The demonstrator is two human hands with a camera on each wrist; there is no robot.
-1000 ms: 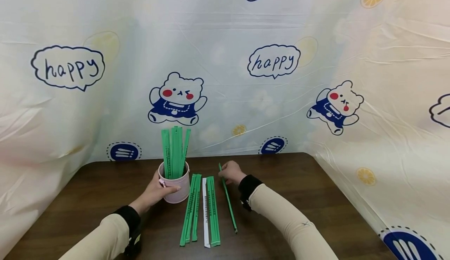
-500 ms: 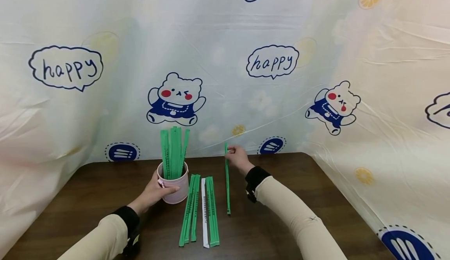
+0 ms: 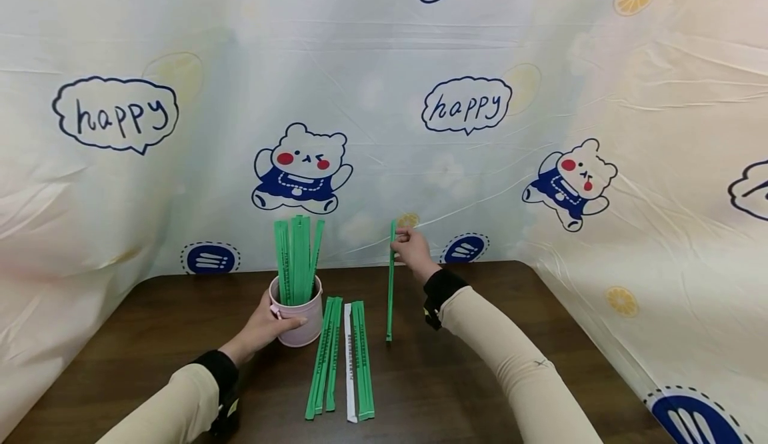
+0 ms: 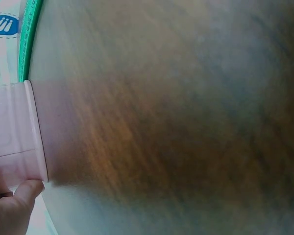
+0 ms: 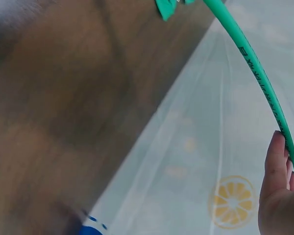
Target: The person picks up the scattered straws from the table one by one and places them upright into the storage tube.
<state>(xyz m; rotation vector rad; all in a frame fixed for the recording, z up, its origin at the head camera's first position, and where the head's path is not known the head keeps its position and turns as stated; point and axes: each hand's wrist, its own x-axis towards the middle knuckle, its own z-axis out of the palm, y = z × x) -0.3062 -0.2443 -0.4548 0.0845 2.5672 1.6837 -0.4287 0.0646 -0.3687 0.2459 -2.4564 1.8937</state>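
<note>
My left hand (image 3: 259, 329) grips the side of a small pink bucket (image 3: 307, 327); in the left wrist view its thumb lies against the bucket wall (image 4: 12, 132). Several green wrapped straws (image 3: 300, 257) stand upright in the bucket. To its right, my right hand (image 3: 413, 251) pinches one green wrapped straw (image 3: 391, 297) near the top end. That straw hangs nearly upright above the table, and printing shows along its wrapper (image 5: 259, 73) in the right wrist view. Between the hands, green wrapped straws (image 3: 326, 357) lie in a group beside one white wrapped straw (image 3: 350, 371) and more green straws (image 3: 363, 371).
Everything stands on a dark brown wooden table (image 3: 468, 377) with rounded far corners. Just behind its far edge hangs a pale printed cloth (image 3: 384, 164) with bears, orange slices and lettering. The flat straws lie in front of and beside the bucket.
My right hand has lifted the green straw up and farther back, turning it from slanted to nearly upright. My left hand and the bucket have stayed in place.
</note>
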